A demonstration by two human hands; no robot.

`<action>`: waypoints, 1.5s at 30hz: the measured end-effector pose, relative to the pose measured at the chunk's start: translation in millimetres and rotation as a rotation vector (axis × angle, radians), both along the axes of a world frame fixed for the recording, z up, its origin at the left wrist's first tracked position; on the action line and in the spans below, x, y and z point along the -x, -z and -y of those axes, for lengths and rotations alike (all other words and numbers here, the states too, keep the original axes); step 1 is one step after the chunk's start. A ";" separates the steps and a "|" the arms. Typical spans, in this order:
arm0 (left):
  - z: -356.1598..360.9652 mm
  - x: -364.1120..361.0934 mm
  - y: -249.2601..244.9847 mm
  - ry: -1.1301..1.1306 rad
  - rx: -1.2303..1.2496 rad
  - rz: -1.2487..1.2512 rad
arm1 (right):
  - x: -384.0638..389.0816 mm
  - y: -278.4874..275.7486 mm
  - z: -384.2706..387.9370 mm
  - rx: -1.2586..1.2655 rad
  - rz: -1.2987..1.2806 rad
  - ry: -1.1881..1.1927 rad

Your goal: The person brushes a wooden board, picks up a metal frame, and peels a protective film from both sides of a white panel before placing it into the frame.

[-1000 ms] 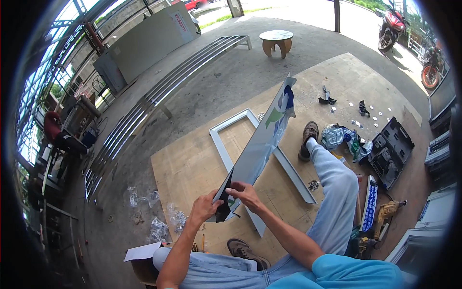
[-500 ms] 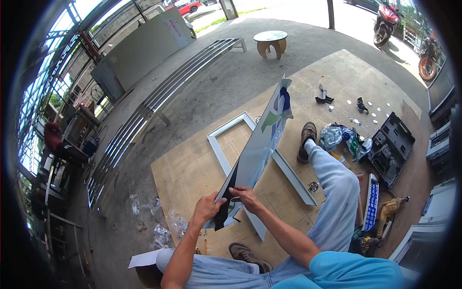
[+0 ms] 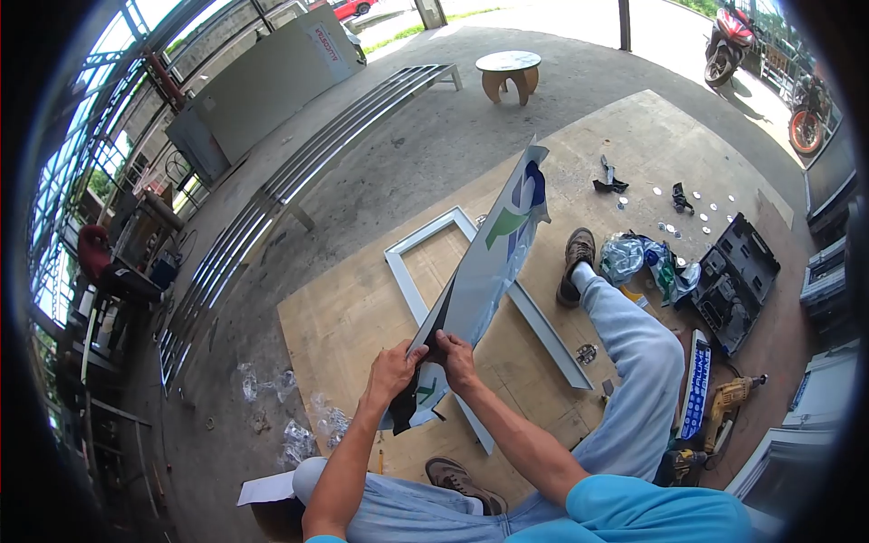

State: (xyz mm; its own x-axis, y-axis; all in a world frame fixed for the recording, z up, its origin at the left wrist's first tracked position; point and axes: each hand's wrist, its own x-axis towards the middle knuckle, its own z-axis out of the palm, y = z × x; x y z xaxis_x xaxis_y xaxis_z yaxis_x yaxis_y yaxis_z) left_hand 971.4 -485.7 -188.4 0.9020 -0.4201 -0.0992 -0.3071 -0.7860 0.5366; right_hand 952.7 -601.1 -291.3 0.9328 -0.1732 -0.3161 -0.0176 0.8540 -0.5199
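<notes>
A long panel (image 3: 480, 262) with a white, green and blue printed film stands tilted in front of me, its near end close to my lap. Along its near left edge runs a black strip (image 3: 405, 409). My left hand (image 3: 395, 369) grips that edge with fingers closed. Right beside it, my right hand (image 3: 455, 360) pinches the black strip at the panel, its thumb up. Behind the panel, a pale metal frame (image 3: 548, 337) lies on the plywood sheet (image 3: 353, 317).
On the right are an open black tool case (image 3: 735, 281), a plastic bag (image 3: 625, 256) and a yellow drill (image 3: 735, 395). A slatted metal bench (image 3: 308, 172) and a round stool (image 3: 509, 63) stand beyond. A person (image 3: 113, 267) is at far left.
My right hand has shifted slightly down and left, closer to my left hand. The panel's near end has turned a little, showing more of its printed face. The view has shifted slightly.
</notes>
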 end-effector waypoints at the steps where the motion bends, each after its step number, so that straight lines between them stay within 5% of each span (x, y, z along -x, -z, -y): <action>1: -1.0 -4.3 1.5 -0.027 -0.009 0.010 | -2.5 -0.9 2.2 0.017 -0.007 -0.047; 8: -2.8 -7.2 1.7 -0.029 0.014 0.015 | -16.0 -43.2 37.3 0.136 -0.028 0.104; 10: 2.7 -6.8 -12.2 0.002 -0.049 -0.050 | -29.1 -63.4 40.7 0.465 -0.145 0.117; 14: 13.3 -18.6 -20.7 -0.014 -0.056 -0.047 | -59.7 -26.9 32.9 0.633 -0.171 0.158; 18: 18.7 -22.9 1.5 -0.023 -0.007 0.027 | -58.1 -3.6 30.1 0.559 -0.245 0.192; 22: 15.3 -35.2 1.7 -0.080 -0.012 0.066 | -65.8 -10.3 42.1 0.148 -0.203 0.004; 24: 16.5 -36.7 3.7 -0.054 0.006 0.107 | -74.7 -11.7 48.3 0.584 -0.271 0.095; 26: 20.9 -28.9 -5.6 -0.067 -0.040 0.041 | -83.2 -33.9 63.4 0.515 -0.306 0.393; 32: 25.5 -22.3 -5.8 -0.075 -0.040 0.046 | -110.0 -51.4 86.9 0.857 -0.305 0.328; 36: 23.4 -25.6 -2.1 -0.038 -0.042 0.063 | -116.7 -16.0 82.5 0.554 -0.504 0.299; 40: 17.9 -32.4 -2.5 -0.046 -0.032 0.067 | -128.6 -13.1 99.8 0.197 -0.340 0.154; 42: 19.0 -26.1 1.1 -0.043 -0.035 0.045 | -137.5 -5.9 111.6 0.493 -0.443 0.482; 45: 25.7 -20.9 -1.8 -0.034 -0.055 0.046 | -129.5 -64.9 131.8 0.739 -0.352 0.501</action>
State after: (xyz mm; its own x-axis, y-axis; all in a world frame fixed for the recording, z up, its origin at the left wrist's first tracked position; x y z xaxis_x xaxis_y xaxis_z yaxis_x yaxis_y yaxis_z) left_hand 992.3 -511.4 -186.6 0.9199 -0.3840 -0.0793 -0.3028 -0.8242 0.4786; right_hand 1082.2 -733.0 -226.4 0.5683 -0.7942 -0.2153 0.0026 0.2635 -0.9647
